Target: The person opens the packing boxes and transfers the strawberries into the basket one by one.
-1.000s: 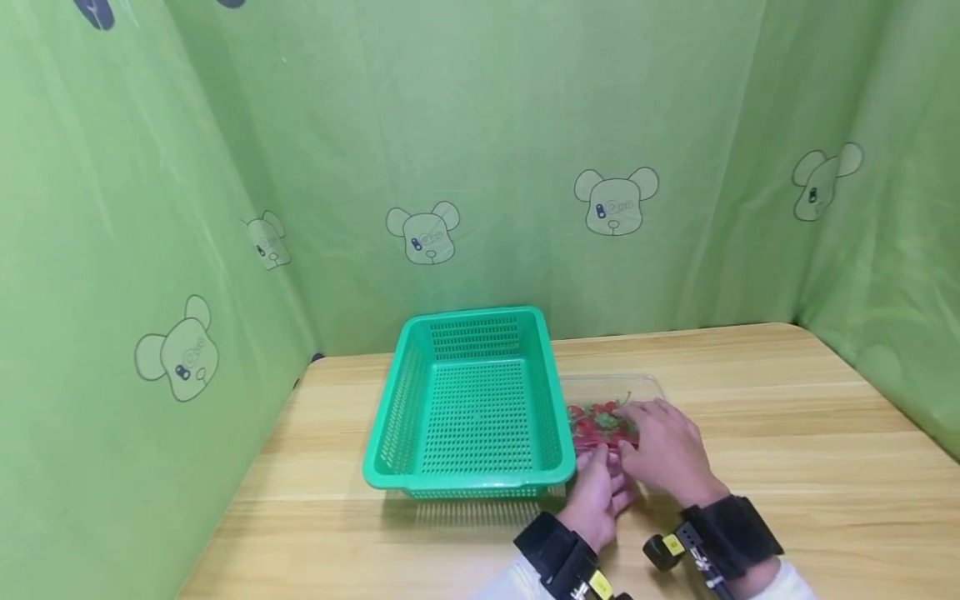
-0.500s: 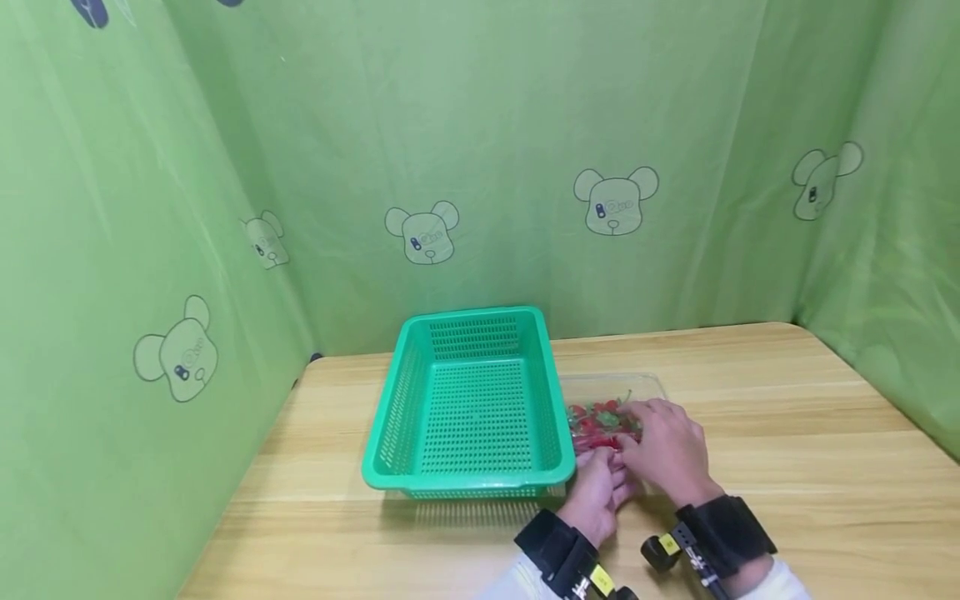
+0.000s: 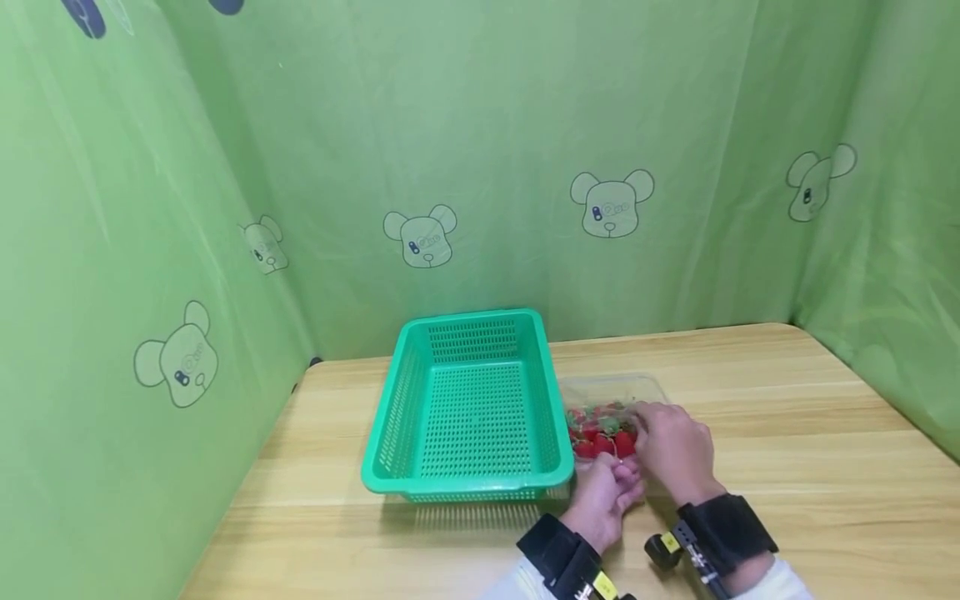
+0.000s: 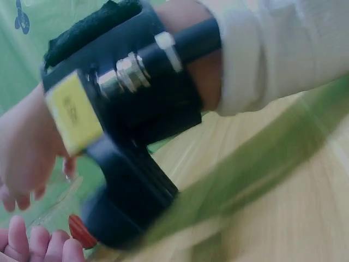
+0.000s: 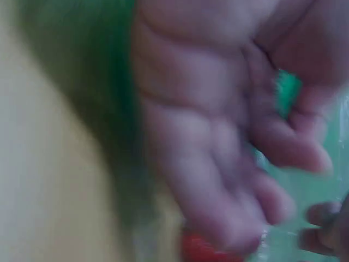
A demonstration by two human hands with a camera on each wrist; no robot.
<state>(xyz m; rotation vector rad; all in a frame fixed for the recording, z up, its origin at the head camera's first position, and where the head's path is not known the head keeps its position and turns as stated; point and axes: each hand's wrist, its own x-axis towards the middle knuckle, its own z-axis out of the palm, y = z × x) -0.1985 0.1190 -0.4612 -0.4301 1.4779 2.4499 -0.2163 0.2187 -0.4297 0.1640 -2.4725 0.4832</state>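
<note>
Strawberries (image 3: 598, 442) lie in a clear plastic box (image 3: 611, 387) on the table, right of a green basket. My left hand (image 3: 600, 502) holds the box's front edge with curled fingers; in the left wrist view its fingertips (image 4: 46, 245) face up beside a strawberry (image 4: 82, 232). My right hand (image 3: 675, 450) grips the box at its front right, fingers bent over it and thumb hidden in the head view. A hazy clear sheet, seemingly the lid, covers the rear berries, while the front ones show bright red. The right wrist view blurs my bent fingers (image 5: 202, 164).
The perforated green basket (image 3: 377, 417) stands directly left of the box, and its right rim hides part of it. Wood-grain table (image 3: 810, 450) extends to the right and in front. A green printed curtain (image 3: 495, 150) hangs behind and at both sides.
The front strawberries now show brighter and more fully, and the clear plastic over them seems raised. My right hand has shifted slightly right; the basket stays put.
</note>
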